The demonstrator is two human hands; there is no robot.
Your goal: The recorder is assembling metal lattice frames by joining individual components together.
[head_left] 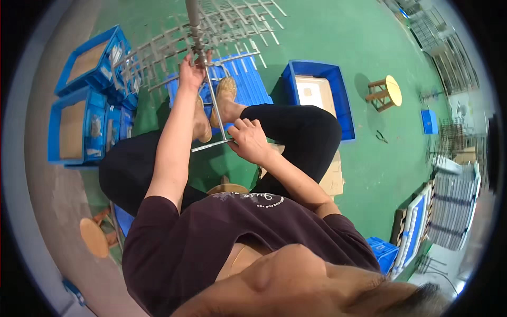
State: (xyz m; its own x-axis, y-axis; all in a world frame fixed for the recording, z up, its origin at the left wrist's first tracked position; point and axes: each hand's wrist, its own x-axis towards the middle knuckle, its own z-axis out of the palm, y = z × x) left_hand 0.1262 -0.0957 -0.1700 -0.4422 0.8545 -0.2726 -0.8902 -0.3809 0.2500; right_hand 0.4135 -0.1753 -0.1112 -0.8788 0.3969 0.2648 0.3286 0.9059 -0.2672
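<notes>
A metal rack [232,26] with many short prongs stands ahead of me around an upright grey pole [193,21]. A thin metal bar [215,103] runs from the pole's lower part toward me and ends in a short crosspiece [208,146]. My left hand [191,75] is wrapped around the rack at the foot of the pole, and its fingers are partly hidden behind it. Nearer to me, my right hand [250,140] is closed with bent fingers on the right end of the crosspiece, between my knees.
Blue crates [84,127] holding cardboard are stacked at the left. A blue slatted platform [243,79] lies under my feet. To the right are a blue bin [342,105] with a carton, a wooden stool [392,91] and pliers [381,137] on the green floor. Another stool [94,238] stands lower left.
</notes>
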